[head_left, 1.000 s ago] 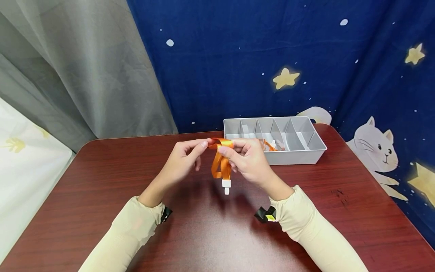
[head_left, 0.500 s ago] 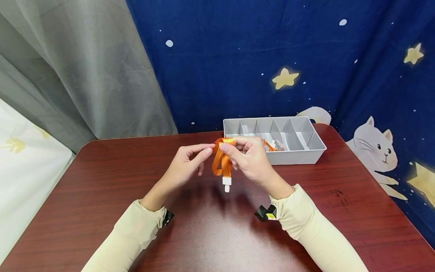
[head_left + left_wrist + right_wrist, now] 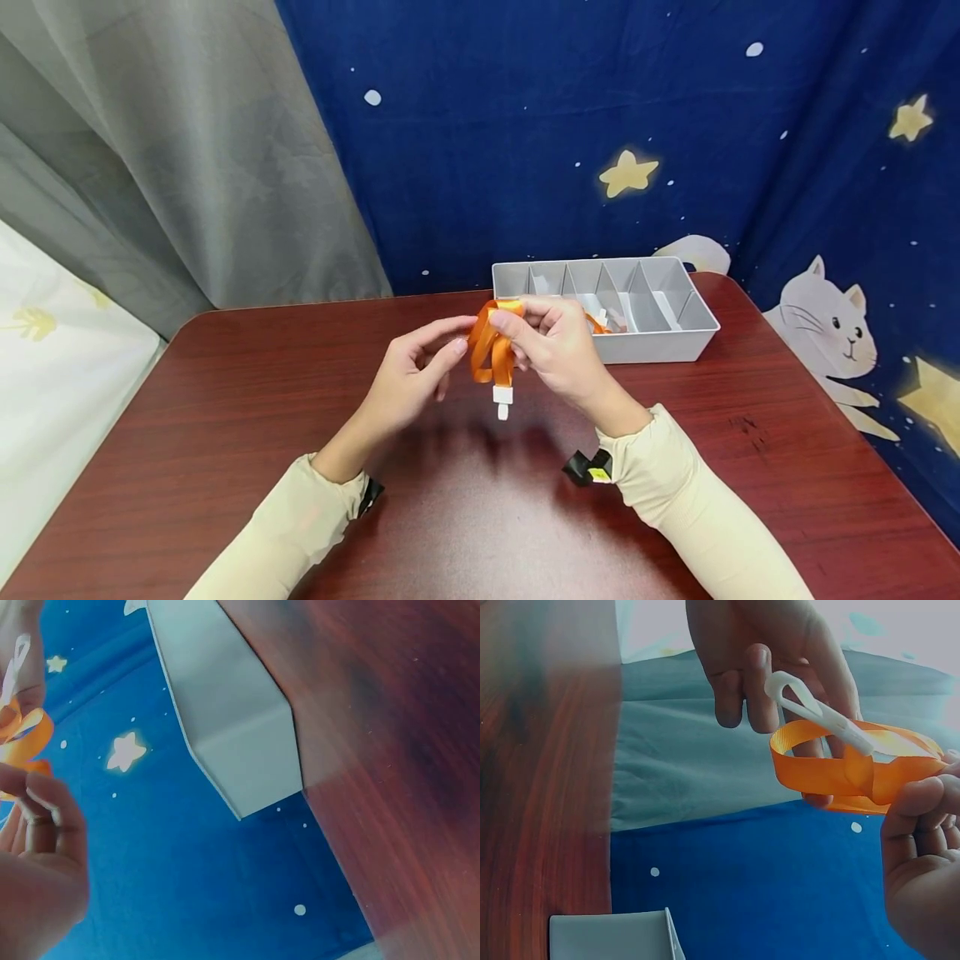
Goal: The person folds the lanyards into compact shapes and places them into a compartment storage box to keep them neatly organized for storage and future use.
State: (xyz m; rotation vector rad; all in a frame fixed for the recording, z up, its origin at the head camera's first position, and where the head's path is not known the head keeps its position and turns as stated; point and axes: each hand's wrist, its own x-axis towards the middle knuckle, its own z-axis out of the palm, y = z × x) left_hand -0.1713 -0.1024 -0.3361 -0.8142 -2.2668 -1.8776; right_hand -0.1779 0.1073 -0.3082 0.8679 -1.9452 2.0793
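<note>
Orange ribbon lanyard (image 3: 491, 354) with white plastic clip (image 3: 502, 400) hanging at 6 o'clock, held above red-brown wooden table (image 3: 225, 400). Pinched at its top fold by right hand (image 3: 558, 346), thumb and forefinger curled on the loop. Left hand (image 3: 412, 375) at 9 o'clock of the lanyard, fingers loosely extended toward the strap; contact not discernible. Grey divided tray (image 3: 660, 333) at 2 o'clock, near the blue backdrop (image 3: 525, 125).

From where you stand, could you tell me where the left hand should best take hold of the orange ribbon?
Probably the lower folded loops of the orange ribbon, pinched from the left across the flat band. The right hand already holds the top, the left hand is beside them, and the white clip dangles freely.
</note>
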